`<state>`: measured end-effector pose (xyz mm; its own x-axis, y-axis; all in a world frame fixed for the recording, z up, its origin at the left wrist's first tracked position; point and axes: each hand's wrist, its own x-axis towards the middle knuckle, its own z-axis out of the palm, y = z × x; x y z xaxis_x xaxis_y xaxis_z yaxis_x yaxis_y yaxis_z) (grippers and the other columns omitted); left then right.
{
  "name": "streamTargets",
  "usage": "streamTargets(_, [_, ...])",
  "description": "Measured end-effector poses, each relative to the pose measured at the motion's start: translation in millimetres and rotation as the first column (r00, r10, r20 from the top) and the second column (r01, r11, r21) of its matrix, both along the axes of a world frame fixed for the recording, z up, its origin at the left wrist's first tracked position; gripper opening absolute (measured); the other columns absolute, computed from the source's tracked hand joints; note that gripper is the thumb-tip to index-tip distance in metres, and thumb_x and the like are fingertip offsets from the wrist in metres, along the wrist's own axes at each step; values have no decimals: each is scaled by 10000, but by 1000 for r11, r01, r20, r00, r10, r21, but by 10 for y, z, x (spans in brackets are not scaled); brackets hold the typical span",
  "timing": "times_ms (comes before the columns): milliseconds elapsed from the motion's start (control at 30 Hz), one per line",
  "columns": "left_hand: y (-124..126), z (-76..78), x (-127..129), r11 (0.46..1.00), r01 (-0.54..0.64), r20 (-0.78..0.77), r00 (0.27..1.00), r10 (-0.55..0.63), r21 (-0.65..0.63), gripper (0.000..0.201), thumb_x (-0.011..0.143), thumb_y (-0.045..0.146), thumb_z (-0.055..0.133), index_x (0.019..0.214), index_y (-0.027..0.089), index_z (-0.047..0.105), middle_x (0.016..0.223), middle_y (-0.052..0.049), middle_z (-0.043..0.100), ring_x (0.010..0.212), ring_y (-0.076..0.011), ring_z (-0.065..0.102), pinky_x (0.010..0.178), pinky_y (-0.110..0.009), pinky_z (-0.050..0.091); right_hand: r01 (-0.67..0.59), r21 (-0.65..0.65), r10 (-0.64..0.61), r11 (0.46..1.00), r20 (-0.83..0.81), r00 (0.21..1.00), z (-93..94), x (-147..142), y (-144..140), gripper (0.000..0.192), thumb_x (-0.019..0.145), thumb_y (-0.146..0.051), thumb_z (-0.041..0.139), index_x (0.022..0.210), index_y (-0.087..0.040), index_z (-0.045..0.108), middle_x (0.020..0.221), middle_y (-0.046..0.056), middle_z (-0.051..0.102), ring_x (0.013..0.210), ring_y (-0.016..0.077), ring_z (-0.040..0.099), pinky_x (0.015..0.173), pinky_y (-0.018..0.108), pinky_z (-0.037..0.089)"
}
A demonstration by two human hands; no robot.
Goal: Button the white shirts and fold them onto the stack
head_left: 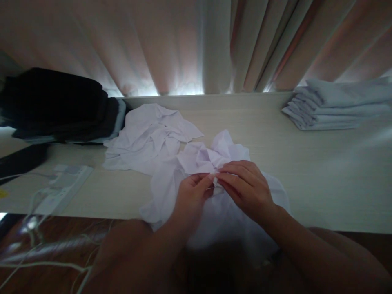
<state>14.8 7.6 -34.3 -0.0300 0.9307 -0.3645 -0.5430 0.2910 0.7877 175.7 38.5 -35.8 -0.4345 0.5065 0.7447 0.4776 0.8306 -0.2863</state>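
Left hand (194, 192) and right hand (248, 185), fingertips nearly meeting, pinch a crumpled, thin white cloth garment (203, 157); sound handling calls for light, steady pinches, loose folds kept clear.

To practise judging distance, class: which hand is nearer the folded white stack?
Right. The right hand pinches the white cloth, left of the folded white stack and closer to the person; the left hand pinches the same cloth, farther left from the stack.

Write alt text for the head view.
A person's left hand and right hand pinch rumpled white cloth at a pale table. More white cloth lies beside a dark stack at left; a folded white stack sits at right.
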Motion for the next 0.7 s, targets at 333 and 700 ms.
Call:
streamTargets(333, [1, -22, -13, 997, 75, 197, 977, -77, 17, 177, 703, 272, 818, 759, 127, 733, 773, -37, 664, 678, -102, 558, 635, -220, 460, -108, -29, 106, 994, -61, 992, -28, 30, 37, 290, 799, -62, 749, 1059, -160, 668, 987, 100, 714, 944, 222, 657, 830, 403, 563])
streamTargets(700, [-27, -14, -15, 977, 189, 267, 941, -208, 94, 59, 801, 169, 692, 792, 116, 717, 784, -33, 650, 733, -123, 563, 716, -257, 461, -205, -20, 204, 978, -58, 977, 13, 99, 88, 269, 802, -87, 745, 1042, -149, 641, 968, 102, 676, 927, 222, 635, 803, 402, 557])
